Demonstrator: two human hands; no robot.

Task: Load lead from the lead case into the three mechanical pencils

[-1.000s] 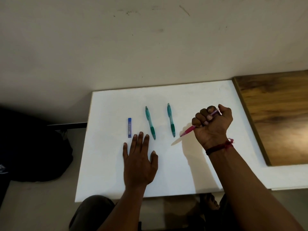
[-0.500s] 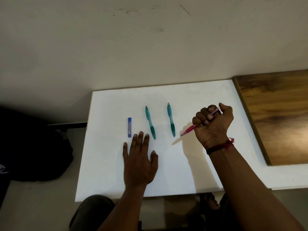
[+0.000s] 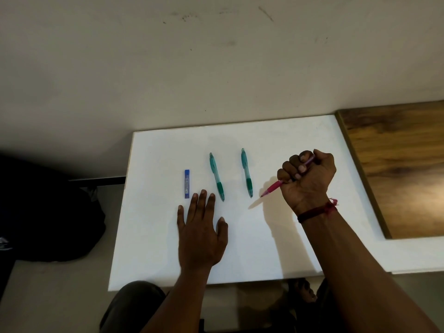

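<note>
Case (image 3: 187,184): blue, slim, laid flat on the white board (image 3: 264,248), long axis running away from the person. Two teal pencils are laid to the right of the case, roughly parallel to it, with green grips and tips at the near end. The first teal pencil (image 3: 216,177) is just beside the case, the second teal pencil (image 3: 246,173) farther right; the two are apart and neither is touched. Left hand (image 3: 200,234): laid palm down on the board just nearer than the case, fingers straight and slightly spread, nothing held. Its fingertips are close to the case's near end and the first pencil's tip; no contact is seen. Right hand (image 3: 307,179): well right of the case, beyond the second teal pencil, closed in a fist round the pink pencil (image 3: 272,188). The pencil is held slanted, its tip pointed down and back toward the case side, its pale upper end seen among the curled fingers. The tip's shadow is cast on the board apart from the tip itself. A dark red thread (image 3: 317,210) is worn at the right wrist. A wood panel (image 3: 396,169) is butted against the board's edge, far right of the case.
</note>
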